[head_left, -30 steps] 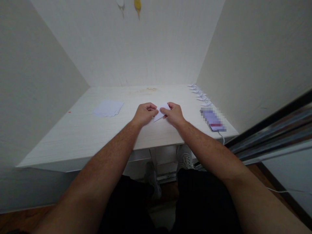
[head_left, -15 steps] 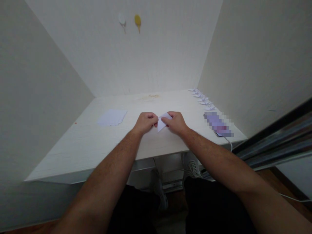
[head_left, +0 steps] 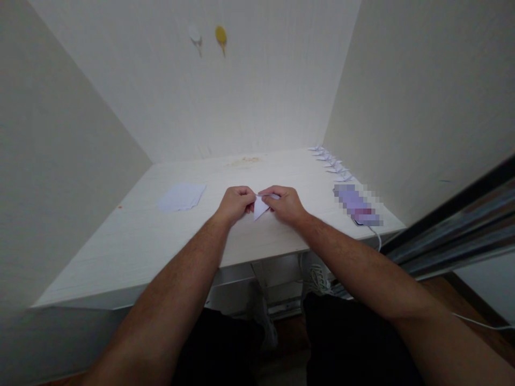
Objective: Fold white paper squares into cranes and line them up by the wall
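A small folded piece of white paper (head_left: 260, 208) is held between my two hands, over the front part of the white desk (head_left: 161, 246). My left hand (head_left: 237, 205) pinches its left edge between thumb and fingers. From the other side my right hand (head_left: 284, 203) grips it, thumb on the near face and fingers along the upper edge. A pointed flap hangs down between the hands. The fingers cover part of the folds.
A stack of white paper sheets (head_left: 182, 197) lies on the left. Several folded white paper pieces (head_left: 332, 163) line the right wall. Nearer stands a blurred-out phone (head_left: 358, 206) with a white cable (head_left: 377, 236). Two hooks, one yellow (head_left: 221, 35), are on the back wall.
My right hand's fingers have shifted left along the paper's upper edge, closer to my left hand, and cover more of it. The whole view has moved slightly.
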`<state>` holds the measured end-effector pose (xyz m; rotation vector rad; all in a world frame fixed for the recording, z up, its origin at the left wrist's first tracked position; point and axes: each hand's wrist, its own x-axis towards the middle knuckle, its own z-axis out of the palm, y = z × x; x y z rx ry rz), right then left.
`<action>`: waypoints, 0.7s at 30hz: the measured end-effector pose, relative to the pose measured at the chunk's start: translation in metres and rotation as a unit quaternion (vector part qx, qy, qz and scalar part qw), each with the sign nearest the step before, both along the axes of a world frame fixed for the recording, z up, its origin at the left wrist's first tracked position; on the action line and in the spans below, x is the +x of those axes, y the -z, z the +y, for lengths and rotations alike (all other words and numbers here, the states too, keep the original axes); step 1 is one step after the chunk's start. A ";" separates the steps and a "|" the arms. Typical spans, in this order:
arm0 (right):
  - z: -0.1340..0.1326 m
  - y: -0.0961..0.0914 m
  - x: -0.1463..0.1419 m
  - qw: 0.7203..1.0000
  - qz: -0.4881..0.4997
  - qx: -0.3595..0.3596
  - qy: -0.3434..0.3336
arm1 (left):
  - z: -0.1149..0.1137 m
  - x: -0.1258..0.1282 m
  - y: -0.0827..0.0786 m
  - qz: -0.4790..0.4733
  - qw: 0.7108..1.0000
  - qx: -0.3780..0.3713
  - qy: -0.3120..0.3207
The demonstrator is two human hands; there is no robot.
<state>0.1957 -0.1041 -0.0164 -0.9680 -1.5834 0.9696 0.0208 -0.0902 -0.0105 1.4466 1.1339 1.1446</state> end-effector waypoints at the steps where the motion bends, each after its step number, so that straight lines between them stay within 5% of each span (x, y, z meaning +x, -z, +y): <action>1: 0.000 0.000 -0.001 1.000 0.011 -0.004 0.000 | 0.000 0.000 0.000 -0.007 1.000 -0.003 -0.004; 11: 0.006 0.010 -0.002 0.999 0.034 0.001 -0.005 | 0.001 0.005 -0.001 -0.073 0.996 -0.036 -0.029; 21: 0.007 0.005 -0.003 0.987 0.128 -0.090 -0.038 | 0.000 0.006 -0.003 -0.102 0.994 -0.043 -0.016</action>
